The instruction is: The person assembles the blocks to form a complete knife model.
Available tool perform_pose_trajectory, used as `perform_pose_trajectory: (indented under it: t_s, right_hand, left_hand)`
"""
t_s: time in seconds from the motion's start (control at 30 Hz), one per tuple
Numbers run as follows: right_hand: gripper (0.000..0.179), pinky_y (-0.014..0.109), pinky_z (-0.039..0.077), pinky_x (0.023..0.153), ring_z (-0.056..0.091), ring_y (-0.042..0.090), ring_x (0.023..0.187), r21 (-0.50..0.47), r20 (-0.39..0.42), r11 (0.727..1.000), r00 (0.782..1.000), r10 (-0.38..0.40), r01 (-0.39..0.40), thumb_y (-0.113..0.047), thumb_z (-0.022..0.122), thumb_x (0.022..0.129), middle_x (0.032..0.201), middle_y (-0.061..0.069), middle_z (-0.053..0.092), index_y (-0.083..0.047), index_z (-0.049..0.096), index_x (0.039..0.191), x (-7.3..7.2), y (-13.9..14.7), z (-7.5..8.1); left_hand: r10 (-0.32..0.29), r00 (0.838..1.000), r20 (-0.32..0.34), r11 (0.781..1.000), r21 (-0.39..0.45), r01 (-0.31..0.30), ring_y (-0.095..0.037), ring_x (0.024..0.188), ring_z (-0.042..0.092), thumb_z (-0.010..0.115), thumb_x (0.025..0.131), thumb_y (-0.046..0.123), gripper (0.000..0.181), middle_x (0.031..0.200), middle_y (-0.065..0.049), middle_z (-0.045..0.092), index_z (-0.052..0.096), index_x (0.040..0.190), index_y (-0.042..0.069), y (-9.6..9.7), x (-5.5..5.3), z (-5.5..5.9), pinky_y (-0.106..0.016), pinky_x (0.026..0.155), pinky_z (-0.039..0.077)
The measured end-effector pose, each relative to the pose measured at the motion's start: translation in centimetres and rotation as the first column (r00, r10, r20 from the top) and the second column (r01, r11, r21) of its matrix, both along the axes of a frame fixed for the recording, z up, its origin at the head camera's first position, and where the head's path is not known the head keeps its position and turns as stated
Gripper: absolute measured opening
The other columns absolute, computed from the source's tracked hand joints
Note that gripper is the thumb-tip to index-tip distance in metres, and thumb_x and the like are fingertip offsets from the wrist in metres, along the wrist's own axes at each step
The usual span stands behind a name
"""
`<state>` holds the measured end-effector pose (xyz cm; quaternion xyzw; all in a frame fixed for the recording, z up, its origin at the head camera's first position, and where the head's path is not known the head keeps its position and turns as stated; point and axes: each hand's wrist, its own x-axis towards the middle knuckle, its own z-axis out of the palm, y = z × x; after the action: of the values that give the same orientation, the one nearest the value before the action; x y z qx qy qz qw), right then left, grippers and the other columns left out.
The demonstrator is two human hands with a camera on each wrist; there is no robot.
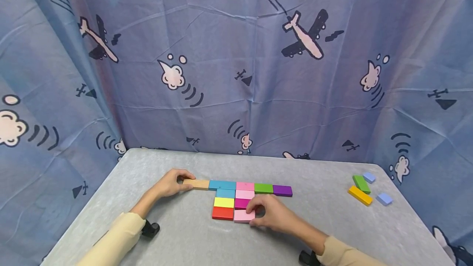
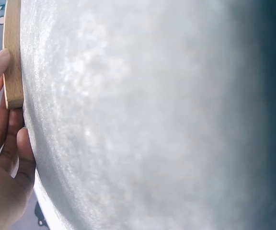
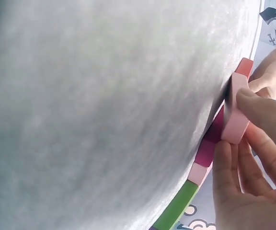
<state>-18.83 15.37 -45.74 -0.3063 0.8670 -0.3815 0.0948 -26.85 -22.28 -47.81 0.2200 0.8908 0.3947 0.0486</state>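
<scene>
My left hand point(image 1: 171, 183) grips the left end of a plain wooden block point(image 1: 199, 184), which heads a row on the table. My right hand point(image 1: 277, 214) pinches a light pink block point(image 1: 243, 216) between thumb and fingers, just below a magenta block point(image 1: 241, 204) and beside a red block point(image 1: 223, 213). Along the row come a blue block point(image 1: 222, 185), a pink block point(image 1: 245, 186), a green block point(image 1: 264, 188) and a purple block point(image 1: 282, 191). Beneath it are a smaller blue block point(image 1: 225, 193), a yellow block point(image 1: 223, 202) and another light pink block point(image 1: 244, 194).
Farther right on the grey table point(image 1: 177, 233) lie a loose green block point(image 1: 361, 184), an orange-yellow block point(image 1: 360, 195) and two light blue blocks, one nearer point(image 1: 384, 199) and one farther point(image 1: 369, 177). A blue curtain point(image 1: 221, 126) printed with planes hangs behind the table.
</scene>
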Motion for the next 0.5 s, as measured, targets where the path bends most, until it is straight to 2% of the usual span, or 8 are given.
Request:
perform_pose_trajectory:
  t_s: [0.2, 0.5]
  right_hand:
    - [0.028, 0.029, 0.054, 0.075, 0.061, 0.015, 0.082, 0.005, -0.029, 0.999, 0.999, -0.034, 0.034, -0.003, 0.092, 0.072, 0.087, -0.008, 0.063, -0.013, 0.073, 0.089, 0.02, -0.35, -0.11]
    - [0.029, 0.032, 0.054, 0.075, 0.060, 0.018, 0.082, -0.025, -0.020, 0.999, 1.000, -0.022, 0.022, -0.003, 0.093, 0.071, 0.087, -0.006, 0.062, -0.012, 0.072, 0.089, -0.02, -0.40, -0.21]
  left_hand:
    - [0.000, 1.000, -0.009, 1.000, -0.005, 0.000, -0.020, 0.092, 0.061, 0.080, 0.088, 0.007, 0.020, 0.103, -0.002, 0.070, 0.076, 0.108, 0.006, -0.01, 0.03, 0.05, -0.042, 0.084, 0.050]
    - [-0.001, 1.000, -0.023, 1.000, -0.016, 0.001, -0.020, 0.091, 0.060, 0.080, 0.089, 0.008, 0.020, 0.103, -0.002, 0.070, 0.076, 0.108, 0.005, 0.11, 0.17, 0.14, -0.041, 0.082, 0.050]
